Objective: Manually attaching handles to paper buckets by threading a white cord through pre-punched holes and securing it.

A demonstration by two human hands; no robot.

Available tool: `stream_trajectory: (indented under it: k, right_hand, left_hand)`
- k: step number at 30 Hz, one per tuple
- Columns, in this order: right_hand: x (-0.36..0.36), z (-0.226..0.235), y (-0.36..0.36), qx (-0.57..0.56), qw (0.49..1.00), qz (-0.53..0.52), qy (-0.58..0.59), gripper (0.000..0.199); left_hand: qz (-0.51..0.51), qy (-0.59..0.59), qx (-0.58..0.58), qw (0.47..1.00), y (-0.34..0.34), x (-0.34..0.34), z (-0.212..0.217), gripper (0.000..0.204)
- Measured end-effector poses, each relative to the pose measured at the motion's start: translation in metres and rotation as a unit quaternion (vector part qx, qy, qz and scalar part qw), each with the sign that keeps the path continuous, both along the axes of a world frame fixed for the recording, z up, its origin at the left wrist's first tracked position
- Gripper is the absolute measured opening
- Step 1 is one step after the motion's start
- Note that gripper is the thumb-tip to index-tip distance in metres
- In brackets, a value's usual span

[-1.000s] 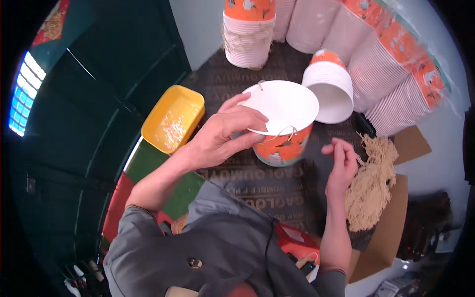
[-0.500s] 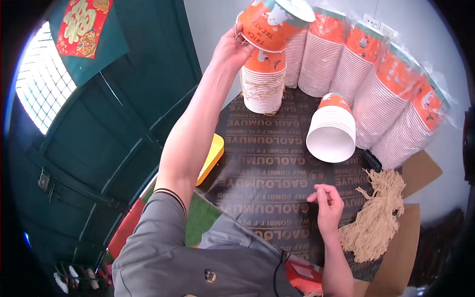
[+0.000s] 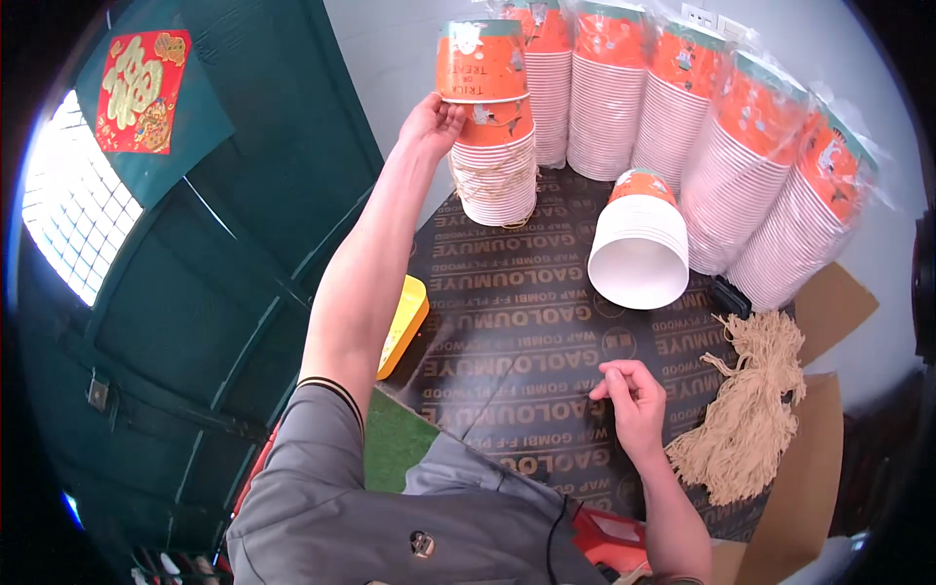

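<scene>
An orange paper bucket (image 3: 482, 61) with a green band and Halloween print sits upside down atop a stack of nested paper buckets (image 3: 494, 180), whose white rims have thin cord handles hanging about them. The fingers of my left hand (image 3: 433, 125) are closed at the lower rim of that top bucket, on its left side. Over the dark board, my right hand (image 3: 636, 405) is loosely curled, thumb near the fingers; nothing shows in it. Beyond it a short stack of white-and-orange buckets (image 3: 639, 273) lies on its side, mouth toward me.
Tall plastic-wrapped bucket stacks (image 3: 606, 107) line the wall at the back and right. A bundle of beige cords (image 3: 746, 419) lies right of my right hand, beside cardboard flaps (image 3: 804, 468). A black object (image 3: 731, 296) and a yellow tray (image 3: 406, 327) are on the board (image 3: 507, 361).
My left hand has lowered the tilted orange bucket, which now stands straight on the stack. The right hand has stayed nearly in place. The whole view has shifted slightly.
</scene>
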State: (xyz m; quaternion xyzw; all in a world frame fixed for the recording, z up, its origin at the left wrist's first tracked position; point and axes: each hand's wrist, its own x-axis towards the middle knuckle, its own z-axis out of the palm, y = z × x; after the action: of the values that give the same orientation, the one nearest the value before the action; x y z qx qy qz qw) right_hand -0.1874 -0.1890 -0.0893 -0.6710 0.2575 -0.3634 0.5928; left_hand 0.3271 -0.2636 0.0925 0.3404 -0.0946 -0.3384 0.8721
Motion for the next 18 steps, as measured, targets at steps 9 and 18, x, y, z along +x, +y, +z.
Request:
stream_trajectory:
  k: [9, 18]
  right_hand:
    - [0.003, 0.000, -0.002, 0.009, 1.000, 0.002, 0.011, 0.018]
    - [0.000, -0.008, -0.008, -0.010, 1.000, -0.013, 0.016, 0.017]
  left_hand:
    - [0.312, -0.320, 0.151, 0.882, 0.026, 0.007, -0.029, 0.031]
    - [0.353, -0.817, 0.111, 0.442, 0.009, -0.051, 0.014, 0.043]
